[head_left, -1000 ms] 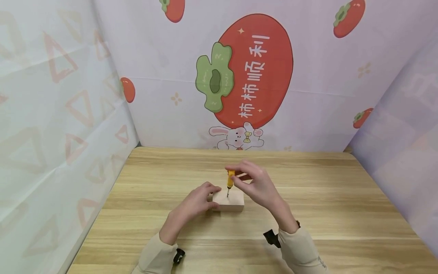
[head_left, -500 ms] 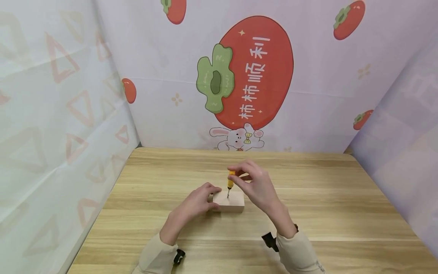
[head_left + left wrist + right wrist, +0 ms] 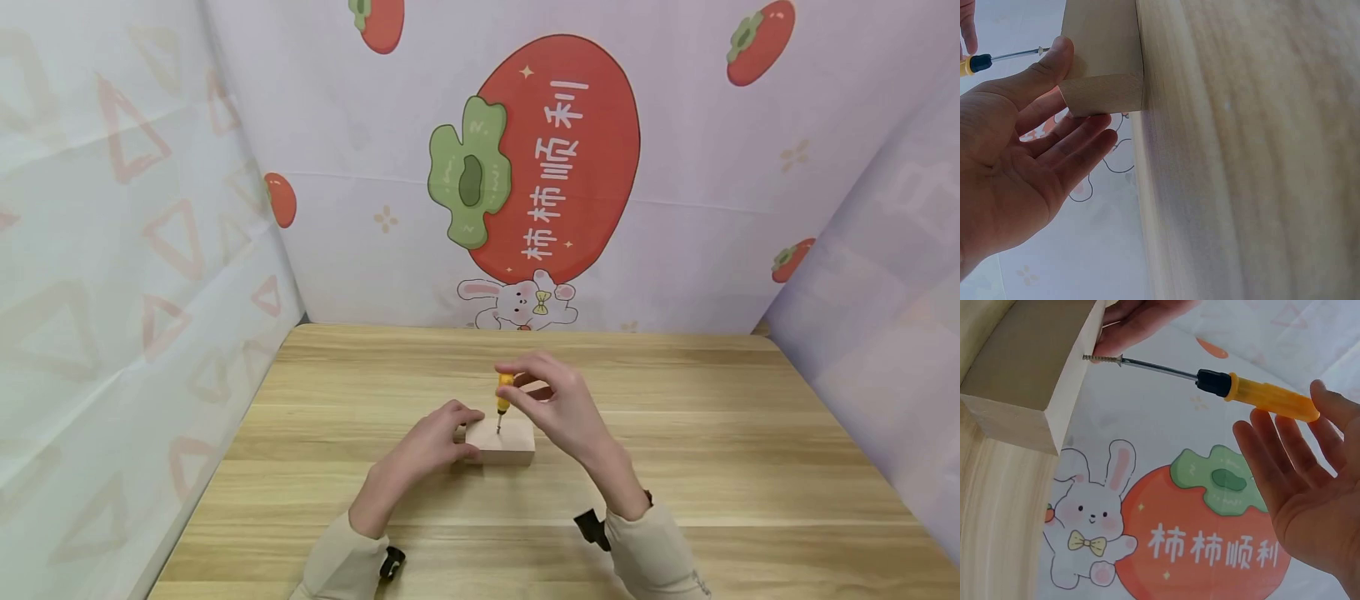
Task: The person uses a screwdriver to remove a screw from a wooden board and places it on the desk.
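Observation:
A pale wooden block (image 3: 517, 435) lies on the table, its left end gripped by my left hand (image 3: 426, 443) with the thumb on the near side and fingers on the far side. From its upper face a threaded screw (image 3: 1101, 359) stands up, part of the thread showing. The tip of a screwdriver (image 3: 1266, 398) with a yellow handle and black collar meets the screw's head. My right hand (image 3: 572, 410) pinches the top of that handle between thumb and fingers. In the left wrist view, the thumb (image 3: 1054, 61) presses the block near the screw.
The wood-grain table (image 3: 360, 375) ends at a printed backdrop (image 3: 345, 250) with a large persimmon and a rabbit. Patterned curtains (image 3: 97, 275) stand on both sides. A black strap piece (image 3: 592, 529) sits at the right cuff, another at the left.
My right wrist and fingers have shifted slightly at the screwdriver's handle. The block and my left hand stay in place, and the screwdriver remains upright on the screw.

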Available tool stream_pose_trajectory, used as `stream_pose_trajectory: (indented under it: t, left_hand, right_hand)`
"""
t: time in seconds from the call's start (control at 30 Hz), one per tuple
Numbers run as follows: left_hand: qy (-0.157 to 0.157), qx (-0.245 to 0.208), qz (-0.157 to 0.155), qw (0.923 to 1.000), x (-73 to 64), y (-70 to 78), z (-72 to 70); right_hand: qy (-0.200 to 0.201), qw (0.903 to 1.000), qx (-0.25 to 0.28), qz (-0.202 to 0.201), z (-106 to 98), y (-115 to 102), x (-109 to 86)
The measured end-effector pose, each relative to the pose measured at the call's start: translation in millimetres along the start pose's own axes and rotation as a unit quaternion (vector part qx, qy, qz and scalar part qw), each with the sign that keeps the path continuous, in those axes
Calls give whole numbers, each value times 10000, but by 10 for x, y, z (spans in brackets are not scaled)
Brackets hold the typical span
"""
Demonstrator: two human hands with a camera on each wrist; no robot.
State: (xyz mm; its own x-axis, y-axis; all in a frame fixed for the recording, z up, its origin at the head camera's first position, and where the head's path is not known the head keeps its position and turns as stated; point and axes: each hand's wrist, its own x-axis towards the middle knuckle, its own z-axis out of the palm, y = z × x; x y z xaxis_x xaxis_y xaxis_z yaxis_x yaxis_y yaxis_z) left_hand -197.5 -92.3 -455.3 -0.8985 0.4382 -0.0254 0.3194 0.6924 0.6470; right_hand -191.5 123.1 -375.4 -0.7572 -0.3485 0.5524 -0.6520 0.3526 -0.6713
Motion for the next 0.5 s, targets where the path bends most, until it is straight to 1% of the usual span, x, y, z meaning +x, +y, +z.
stream_pose_trajectory:
  t: [0.1, 0.2, 0.37, 0.5]
  left_hand:
    - [13, 13, 31, 10000, 8, 2, 9]
    - [44, 13, 70, 10000, 17, -3, 15]
    - [71, 12, 118, 9999, 18, -13, 12]
    - [55, -10, 82, 10000, 15, -17, 14]
  right_hand:
    - [218, 9995, -157, -135, 8, -2, 1]
    - [292, 9985, -409, -205, -17, -9, 15]
    - [77, 9974, -711, -96, -71, -3, 23]
    - [-191, 9976, -651, -145, -97, 18, 11]
